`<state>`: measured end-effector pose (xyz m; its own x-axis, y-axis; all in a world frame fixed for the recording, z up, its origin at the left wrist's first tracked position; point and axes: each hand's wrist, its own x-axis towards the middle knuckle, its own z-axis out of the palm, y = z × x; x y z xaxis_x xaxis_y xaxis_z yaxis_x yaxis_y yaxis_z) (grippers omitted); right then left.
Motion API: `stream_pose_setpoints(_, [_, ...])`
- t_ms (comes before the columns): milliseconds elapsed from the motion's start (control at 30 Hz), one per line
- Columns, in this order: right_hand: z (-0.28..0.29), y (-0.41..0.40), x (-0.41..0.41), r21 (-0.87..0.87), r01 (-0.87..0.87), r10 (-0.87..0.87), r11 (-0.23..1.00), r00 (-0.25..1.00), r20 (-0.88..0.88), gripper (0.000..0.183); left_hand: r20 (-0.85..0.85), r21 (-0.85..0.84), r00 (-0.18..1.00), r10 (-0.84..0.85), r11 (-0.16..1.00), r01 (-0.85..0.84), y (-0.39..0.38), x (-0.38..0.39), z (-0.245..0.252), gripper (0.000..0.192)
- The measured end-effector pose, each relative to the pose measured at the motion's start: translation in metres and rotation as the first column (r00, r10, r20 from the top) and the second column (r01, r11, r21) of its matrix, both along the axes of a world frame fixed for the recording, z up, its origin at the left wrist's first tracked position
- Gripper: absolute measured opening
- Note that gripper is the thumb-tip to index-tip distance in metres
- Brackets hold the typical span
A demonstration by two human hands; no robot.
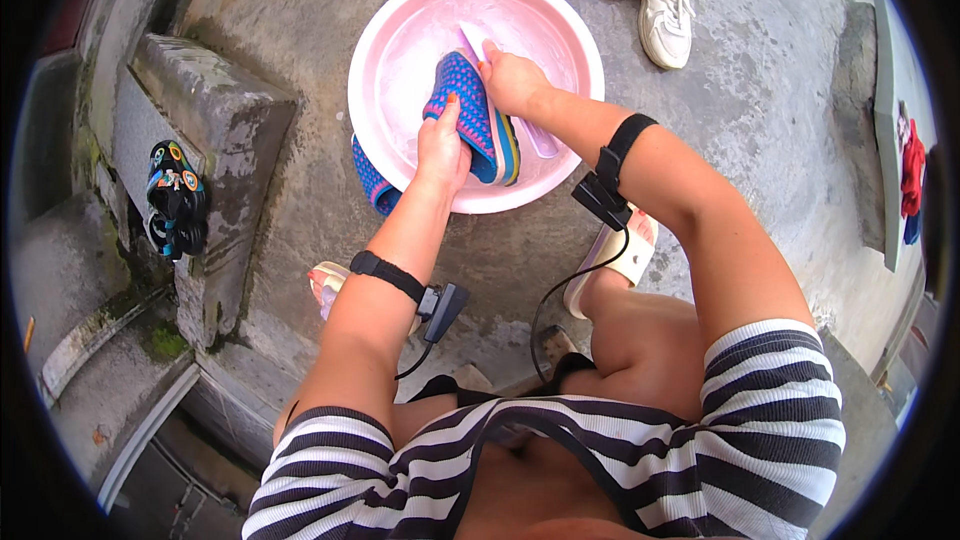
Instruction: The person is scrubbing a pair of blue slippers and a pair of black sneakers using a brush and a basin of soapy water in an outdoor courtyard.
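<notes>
My left hand point(442, 141) grips a blue woven slipper point(459, 88) with pink dots, thumb on the upper and fingers inside the opening. The slipper is tilted over a pink basin point(360, 82), its layered sole point(504, 142) facing right. My right hand point(514, 79) is closed around a lilac brush point(538, 139) lying along the sole side; its bristle side is mostly hidden. Shallow, whitish water point(405, 52) shows in the basin. Partly behind the basin's lower left rim lies a matching blue slipper point(373, 178) on the ground.
White lace-up sneakers point(667, 11) stand beyond the basin on the concrete floor point(750, 90). Dark children's sandals point(176, 199) rest on a concrete block point(217, 112) at left. My feet in cream slides point(634, 251) flank the near side. A raised slab point(885, 135) bears red cloth point(911, 172).
</notes>
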<state>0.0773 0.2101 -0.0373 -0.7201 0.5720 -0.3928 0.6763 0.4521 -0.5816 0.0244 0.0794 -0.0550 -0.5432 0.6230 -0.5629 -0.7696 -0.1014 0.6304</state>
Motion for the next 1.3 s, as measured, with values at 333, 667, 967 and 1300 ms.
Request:
stream_pose_setpoints(333, [0.031, 0.006, 0.016, -0.159, 0.016, -0.028, 0.987, 0.997, -0.072, 0.059, -0.53, -0.659, 0.505, -0.681, 0.706, 0.259, -0.011, -0.013, 0.003, 0.046])
stream_pose_setpoints(667, [-0.012, -0.001, 0.036, 0.018, -0.037, 0.038, 0.999, 0.998, -0.048, 0.091, -0.743, -0.631, 0.042, -0.667, 0.721, 0.284, -0.027, -0.011, 0.048, 0.015])
stream_pose_setpoints(967, [-0.044, -0.01, 0.023, -0.201, -0.045, 0.011, 0.979, 0.986, -0.167, 0.069, 0.113, -0.376, 0.88, -0.461, 0.8, 0.468, -0.033, -0.037, -0.005, 0.073])
stream_pose_setpoints(1300, [-0.035, -0.01, 0.037, 0.02, -0.212, 0.21, 0.977, 0.976, 0.055, 0.062, -0.012, -0.52, 0.925, -0.38, 0.792, 0.319, -0.014, -0.019, 0.003, 0.046])
